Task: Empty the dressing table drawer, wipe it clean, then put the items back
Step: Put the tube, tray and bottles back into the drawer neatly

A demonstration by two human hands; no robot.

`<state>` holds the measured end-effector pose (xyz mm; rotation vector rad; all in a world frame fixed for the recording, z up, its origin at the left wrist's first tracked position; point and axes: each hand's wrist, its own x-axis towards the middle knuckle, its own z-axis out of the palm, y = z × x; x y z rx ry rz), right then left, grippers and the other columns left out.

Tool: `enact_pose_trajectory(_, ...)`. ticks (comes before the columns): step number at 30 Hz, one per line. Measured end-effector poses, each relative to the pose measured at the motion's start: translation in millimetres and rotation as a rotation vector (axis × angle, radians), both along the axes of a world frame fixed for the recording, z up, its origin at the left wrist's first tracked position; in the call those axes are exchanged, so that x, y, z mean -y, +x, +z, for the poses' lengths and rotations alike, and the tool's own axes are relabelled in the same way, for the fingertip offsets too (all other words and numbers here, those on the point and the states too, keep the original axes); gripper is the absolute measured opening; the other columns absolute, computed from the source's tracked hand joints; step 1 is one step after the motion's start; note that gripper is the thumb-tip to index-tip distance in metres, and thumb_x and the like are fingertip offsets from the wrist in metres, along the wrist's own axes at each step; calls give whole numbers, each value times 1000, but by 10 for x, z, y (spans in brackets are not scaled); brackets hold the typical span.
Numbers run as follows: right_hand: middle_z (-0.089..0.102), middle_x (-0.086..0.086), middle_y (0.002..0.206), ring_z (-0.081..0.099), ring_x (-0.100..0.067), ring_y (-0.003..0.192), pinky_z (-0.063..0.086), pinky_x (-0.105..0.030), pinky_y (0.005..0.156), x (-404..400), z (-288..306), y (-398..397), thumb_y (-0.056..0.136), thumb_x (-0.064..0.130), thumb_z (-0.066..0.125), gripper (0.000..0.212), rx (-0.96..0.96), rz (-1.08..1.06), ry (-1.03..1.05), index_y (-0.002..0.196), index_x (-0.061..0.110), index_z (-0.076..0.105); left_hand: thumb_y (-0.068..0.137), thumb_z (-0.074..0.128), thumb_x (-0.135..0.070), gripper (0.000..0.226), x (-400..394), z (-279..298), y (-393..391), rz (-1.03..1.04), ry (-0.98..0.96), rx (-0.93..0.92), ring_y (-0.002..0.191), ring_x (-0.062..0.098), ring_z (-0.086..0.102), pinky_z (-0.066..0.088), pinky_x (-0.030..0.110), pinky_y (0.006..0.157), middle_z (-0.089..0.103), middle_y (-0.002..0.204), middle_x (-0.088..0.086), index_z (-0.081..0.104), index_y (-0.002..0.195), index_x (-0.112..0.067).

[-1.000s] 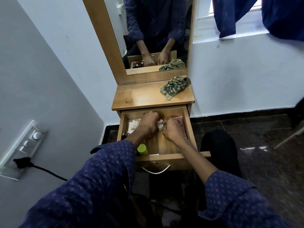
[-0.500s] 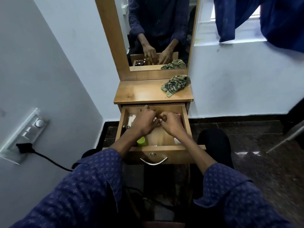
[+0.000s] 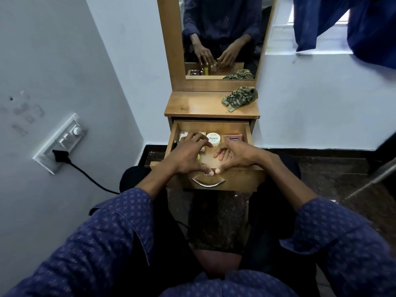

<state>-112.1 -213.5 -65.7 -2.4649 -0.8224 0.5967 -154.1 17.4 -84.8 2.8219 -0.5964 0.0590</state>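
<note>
The wooden drawer (image 3: 248,133) of the dressing table is pulled open. Inside lie a round white jar (image 3: 213,138), a maroon packet (image 3: 233,137) at the back right, a pale box (image 3: 184,135) at the back left and a green item (image 3: 198,157) mostly hidden under my left hand. My left hand (image 3: 187,155) hovers over the drawer's left half with fingers spread. My right hand (image 3: 234,156) hovers over the right half, fingers curled and apart. Both thumbs rest near the drawer's front edge. Neither hand holds anything. A green patterned cloth (image 3: 240,98) lies crumpled on the tabletop.
A mirror (image 3: 220,35) rises behind the tabletop (image 3: 192,106) and reflects my hands. A switch panel (image 3: 62,142) with a black plug and cable sits on the left wall. Blue cloth (image 3: 321,22) hangs at the window on the right. A metal handle (image 3: 207,182) is on the drawer front.
Both hands have drawn back from the rear of the drawer toward its front edge and spread apart, uncovering the white jar and maroon packet. The camera has tilted.
</note>
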Motion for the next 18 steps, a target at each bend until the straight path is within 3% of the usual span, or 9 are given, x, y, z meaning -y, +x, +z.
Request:
enact_pose_trajectory(4, 60, 8, 105, 60, -9, 94, 51, -31, 88, -33, 25, -122, 70, 33, 96, 51, 74, 8, -37, 113, 23, 71, 61, 89, -70, 98, -34, -35, -39, 68, 5, 14, 149, 24, 27, 34, 50, 120, 48, 152, 1, 58, 142, -25)
enact_pose_trajectory(9, 64, 12, 103, 60, -7, 91, 49, -27, 75, -35, -14, -133, 67, 36, 97, 50, 140, -41, -26, 109, 28, 71, 58, 85, -78, 108, -63, -44, -85, 151, 14, 89, 146, 25, 32, 31, 48, 121, 47, 153, 1, 53, 146, -24)
enact_pose_trajectory(11, 65, 13, 113, 61, -11, 106, 52, -35, 86, -13, -45, -117, 65, 41, 97, 61, 195, -65, -29, 117, 30, 68, 57, 83, -81, 114, -61, -39, -89, 182, 0, 114, 146, 25, 32, 29, 47, 120, 45, 154, 1, 50, 149, -22)
enact_pose_trajectory(14, 51, 4, 151, 42, -20, 141, 44, -43, 108, -19, -74, -91, 66, 43, 95, 86, 353, -82, -84, 142, 28, 56, 61, 82, -81, 118, -28, -48, -84, 214, -18, 151, 148, 26, 32, 29, 46, 122, 42, 157, 3, 44, 154, -19)
enact_pose_trajectory(18, 32, 0, 166, 28, -27, 150, 37, -52, 116, -83, -90, -8, 70, 39, 93, 106, 461, -127, -123, 159, 22, 37, 68, 81, -76, 120, 16, -84, 9, 290, -26, 160, 155, 28, 26, 23, 47, 127, 35, 165, 6, 32, 160, -17)
